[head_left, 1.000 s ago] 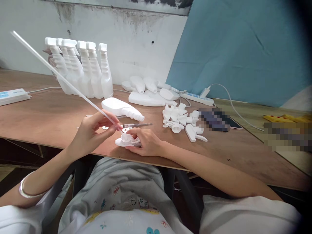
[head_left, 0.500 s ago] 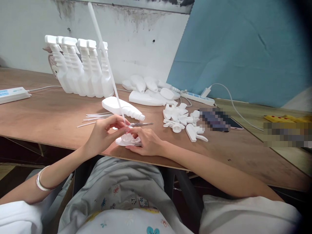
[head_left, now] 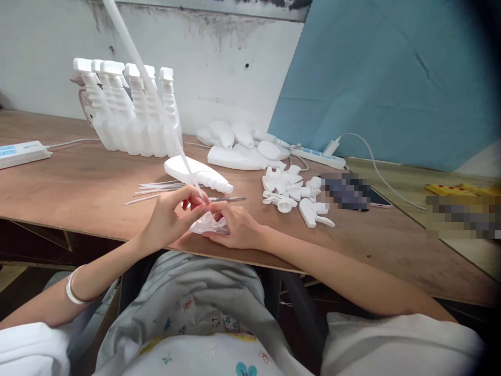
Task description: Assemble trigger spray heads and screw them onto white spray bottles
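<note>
My left hand (head_left: 172, 211) pinches the low end of a long white tube (head_left: 156, 99), which rises up and to the left past the top edge of the view. Beside it, my right hand (head_left: 237, 224) is closed around a white spray nozzle head (head_left: 203, 224) near the table's front edge. Fingertips of both hands meet where the tube reaches the nozzle head; whether the tube sits inside it is hidden. A white bottle (head_left: 198, 173) lies on its side just beyond my hands. Scissors (head_left: 227, 199) lie partly behind my fingers.
Several assembled spray bottles (head_left: 133, 112) stand at the back left. Loose bottles (head_left: 238, 154) lie by the wall. More nozzle heads (head_left: 284, 185) are heaped at the right. Thin tubes (head_left: 152, 188) lie left of my hands. A power strip (head_left: 319, 157) and a phone (head_left: 379, 198) are further right.
The tube's upper end has swung left and toward me, now leaving the top of the view. The nozzle head has turned slightly in my right hand. Both hands stay nearly in place.
</note>
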`<state>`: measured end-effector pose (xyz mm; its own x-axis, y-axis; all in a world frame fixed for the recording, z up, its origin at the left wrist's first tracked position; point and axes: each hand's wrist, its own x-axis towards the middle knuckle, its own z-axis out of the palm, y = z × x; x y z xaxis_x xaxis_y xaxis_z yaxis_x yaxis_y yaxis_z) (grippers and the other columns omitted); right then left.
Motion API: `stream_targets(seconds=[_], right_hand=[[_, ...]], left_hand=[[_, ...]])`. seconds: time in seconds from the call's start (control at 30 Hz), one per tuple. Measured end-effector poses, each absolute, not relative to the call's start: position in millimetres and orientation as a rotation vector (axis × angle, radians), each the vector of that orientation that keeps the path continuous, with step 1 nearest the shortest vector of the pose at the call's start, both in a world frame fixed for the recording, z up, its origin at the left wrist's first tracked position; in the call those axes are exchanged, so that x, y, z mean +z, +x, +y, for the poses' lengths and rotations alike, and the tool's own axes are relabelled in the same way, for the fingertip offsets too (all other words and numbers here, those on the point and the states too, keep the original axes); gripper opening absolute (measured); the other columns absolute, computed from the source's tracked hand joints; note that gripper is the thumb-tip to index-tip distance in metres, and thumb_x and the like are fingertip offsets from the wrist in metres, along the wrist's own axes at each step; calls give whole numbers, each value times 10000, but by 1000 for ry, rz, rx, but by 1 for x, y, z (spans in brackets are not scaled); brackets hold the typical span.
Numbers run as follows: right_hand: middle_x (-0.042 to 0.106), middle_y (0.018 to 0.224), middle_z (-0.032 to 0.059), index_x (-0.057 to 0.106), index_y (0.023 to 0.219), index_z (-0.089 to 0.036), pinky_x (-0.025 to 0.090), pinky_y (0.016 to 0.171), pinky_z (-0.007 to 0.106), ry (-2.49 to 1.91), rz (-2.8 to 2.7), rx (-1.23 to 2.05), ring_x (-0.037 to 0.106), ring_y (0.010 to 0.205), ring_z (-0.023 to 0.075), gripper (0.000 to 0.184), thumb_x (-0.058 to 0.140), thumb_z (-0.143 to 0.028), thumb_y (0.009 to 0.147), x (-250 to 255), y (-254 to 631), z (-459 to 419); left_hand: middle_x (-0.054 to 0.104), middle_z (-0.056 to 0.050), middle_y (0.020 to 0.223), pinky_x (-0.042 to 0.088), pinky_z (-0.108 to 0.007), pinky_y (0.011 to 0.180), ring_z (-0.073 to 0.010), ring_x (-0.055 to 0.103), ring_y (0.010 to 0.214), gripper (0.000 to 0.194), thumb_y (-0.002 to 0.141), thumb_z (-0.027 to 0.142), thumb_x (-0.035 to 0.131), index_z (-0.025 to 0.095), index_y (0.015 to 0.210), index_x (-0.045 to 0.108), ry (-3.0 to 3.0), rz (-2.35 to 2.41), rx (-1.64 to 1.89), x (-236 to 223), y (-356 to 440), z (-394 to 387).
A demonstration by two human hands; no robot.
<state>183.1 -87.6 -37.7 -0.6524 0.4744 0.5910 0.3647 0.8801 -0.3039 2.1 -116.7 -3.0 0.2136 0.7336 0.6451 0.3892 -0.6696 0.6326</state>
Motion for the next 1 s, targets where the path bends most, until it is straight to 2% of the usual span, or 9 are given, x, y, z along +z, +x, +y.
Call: stream_targets(seconds=[0.23,0.47,0.87,1.0], right_hand=[[614,836,22,370,1071,-193,427,598,240,-604,-2361,230,602,667,137,437,603,-371,749,-37,183,-88],[593,832,17,356,1080,-192,424,582,240,-575,-2342,202,582,645,130,454,606,-379,752,-38,183,-88],[568,809,4,336,1105,-191,414,550,234,-557,-2332,185,557,602,119,490,615,-385,752,-39,183,-87],[570,801,1,333,1102,-193,410,540,225,-552,-2327,193,555,600,115,495,624,-377,746,-39,183,-88]], left_hand=[[619,-10,711,365,-220,529,-82,430,559,128,762,242,613,150,704,545,2190,1057,1410,0,3,-117],[542,12,626,281,-208,443,-62,323,470,159,768,277,604,156,703,525,2196,1033,1378,0,4,-116],[388,53,530,206,-191,386,-43,260,416,121,749,191,595,157,681,500,2089,954,1428,-4,6,-117],[389,55,543,213,-177,375,-35,283,401,124,738,174,594,157,702,477,2045,968,1384,-6,6,-116]])
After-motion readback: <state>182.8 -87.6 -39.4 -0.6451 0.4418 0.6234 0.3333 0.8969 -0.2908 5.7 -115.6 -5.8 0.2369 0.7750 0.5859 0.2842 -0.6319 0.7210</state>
